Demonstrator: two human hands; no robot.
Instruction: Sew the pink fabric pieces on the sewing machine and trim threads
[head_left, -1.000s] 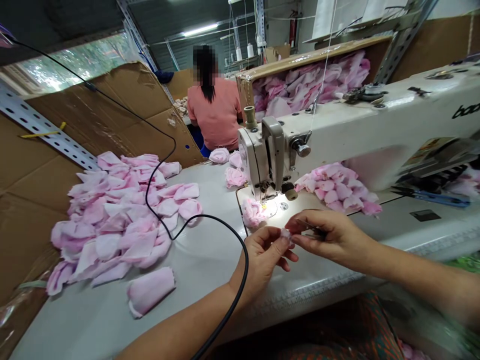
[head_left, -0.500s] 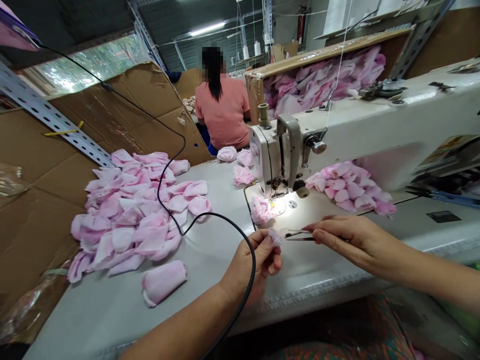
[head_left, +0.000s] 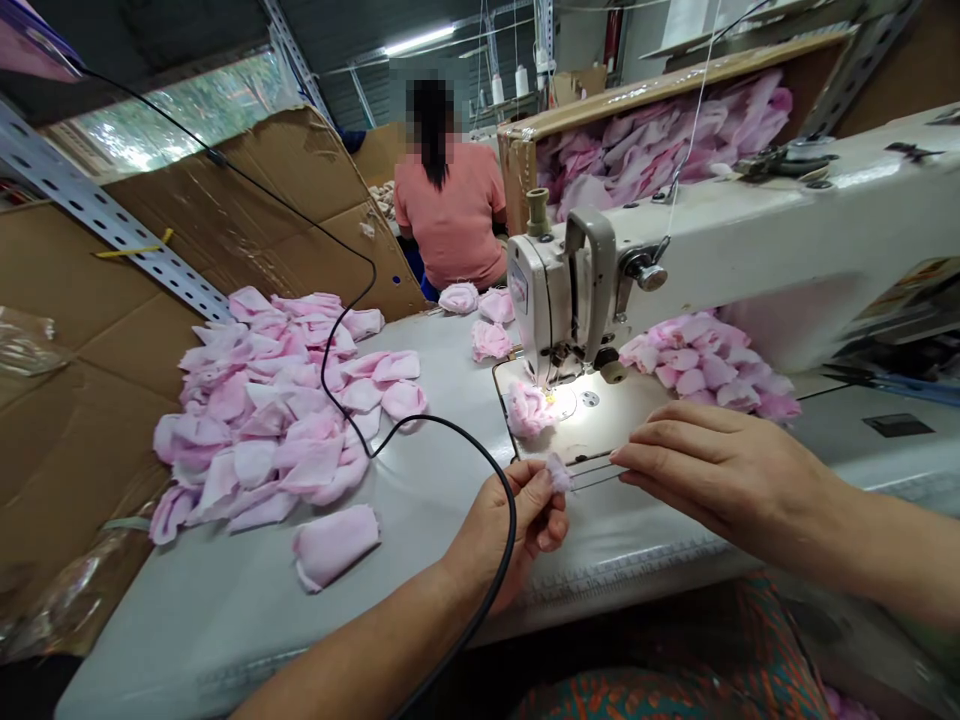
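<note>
In front of the sewing machine (head_left: 570,290), my left hand (head_left: 525,510) pinches a small tuft of pink fabric (head_left: 557,473) between thumb and fingers. My right hand (head_left: 705,465) has its fingers closed on thin metal tweezers (head_left: 596,477), whose tips reach to the tuft. Beside the needle, a ruffled pink fabric piece (head_left: 530,410) lies on the lit machine plate (head_left: 622,410). A rolled pink piece (head_left: 337,547) rests alone to the left of my left hand.
A large heap of pink fabric pieces (head_left: 277,410) covers the table's left. Another pile (head_left: 712,360) sits behind the needle area. A black cable (head_left: 450,430) loops over my left forearm. Beyond the table sits a person in a pink shirt (head_left: 454,215). Blue-handled scissors (head_left: 900,385) lie at right.
My right hand has turned, with its back more upward, and the tweezers' tips have come onto the tuft. The camera view has shifted slightly. My left hand keeps its pinch.
</note>
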